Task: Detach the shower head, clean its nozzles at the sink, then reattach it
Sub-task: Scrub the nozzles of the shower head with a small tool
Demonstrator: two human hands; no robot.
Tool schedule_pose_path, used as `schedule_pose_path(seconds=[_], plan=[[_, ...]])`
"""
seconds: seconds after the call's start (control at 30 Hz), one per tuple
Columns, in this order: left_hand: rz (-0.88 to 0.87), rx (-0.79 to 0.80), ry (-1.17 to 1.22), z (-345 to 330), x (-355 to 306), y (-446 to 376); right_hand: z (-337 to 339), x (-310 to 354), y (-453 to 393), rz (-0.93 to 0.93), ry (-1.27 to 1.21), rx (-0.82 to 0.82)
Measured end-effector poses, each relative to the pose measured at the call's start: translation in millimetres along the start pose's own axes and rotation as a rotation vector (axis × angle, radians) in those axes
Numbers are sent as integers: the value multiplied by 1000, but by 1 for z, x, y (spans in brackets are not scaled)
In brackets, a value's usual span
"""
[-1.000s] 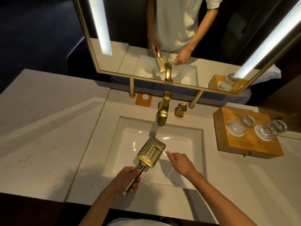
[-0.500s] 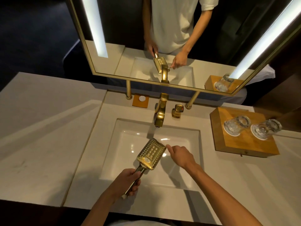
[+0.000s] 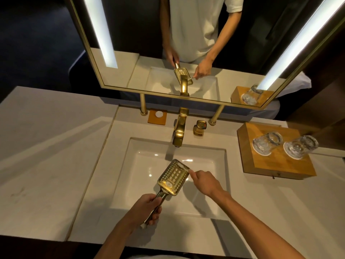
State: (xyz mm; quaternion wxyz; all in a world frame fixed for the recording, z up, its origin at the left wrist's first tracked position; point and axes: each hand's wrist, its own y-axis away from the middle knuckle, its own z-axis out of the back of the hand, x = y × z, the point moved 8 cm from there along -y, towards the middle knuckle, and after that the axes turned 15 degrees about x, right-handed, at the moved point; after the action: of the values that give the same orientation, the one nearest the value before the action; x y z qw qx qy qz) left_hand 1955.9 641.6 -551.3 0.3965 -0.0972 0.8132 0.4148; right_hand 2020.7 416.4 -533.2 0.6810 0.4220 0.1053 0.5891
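- Compared with one second ago, the right hand [image 3: 204, 181] has drawn in against the right edge of the gold rectangular metal shower head [image 3: 173, 177]; the slim white tool that showed against the nozzle face then is now almost hidden at the fingertips.
- Shower head position: detached, held nozzle face up over the white rectangular ceramic sink [image 3: 141, 191], in front of the gold faucet [image 3: 179, 131]. Its tilt is about as before.
- Left hand [image 3: 147, 210]: fingers wrapped firmly around the shower head's gold handle, low near the sink's front rim.
- Right hand: fingers curled, tips touching the head's upper right edge. It appears to pinch a thin white object; the mirror reflection supports this, but the object is too small to identify.
- Step in hand: judged to be nozzle cleaning, the middle stage. No water visibly runs from the faucet.
- Next move, as a judgement: work the tip across the remaining nozzle rows while the left hand holds the head steady, then rinse.
- Also present on the pale stone counter [image 3: 46, 165]: a wooden tray [image 3: 276, 165] carrying two upturned clear glasses [image 3: 267, 143].
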Motion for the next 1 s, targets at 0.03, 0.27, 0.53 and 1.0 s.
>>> schedule_pose_path(seconds=[0.03,0.27,0.53,1.0], plan=[[0,-1,-3,0,-1,-1,-10,8,6,31,18,30],[11,-5,-37,-7,-1,-4,6,-3,-3,0,3,18],[-10,-12,19,-8,5,-7,-30,16,13,92,40,118],[24,-30,18,-16,5,-17,-19,-33,5,7,-68,69]])
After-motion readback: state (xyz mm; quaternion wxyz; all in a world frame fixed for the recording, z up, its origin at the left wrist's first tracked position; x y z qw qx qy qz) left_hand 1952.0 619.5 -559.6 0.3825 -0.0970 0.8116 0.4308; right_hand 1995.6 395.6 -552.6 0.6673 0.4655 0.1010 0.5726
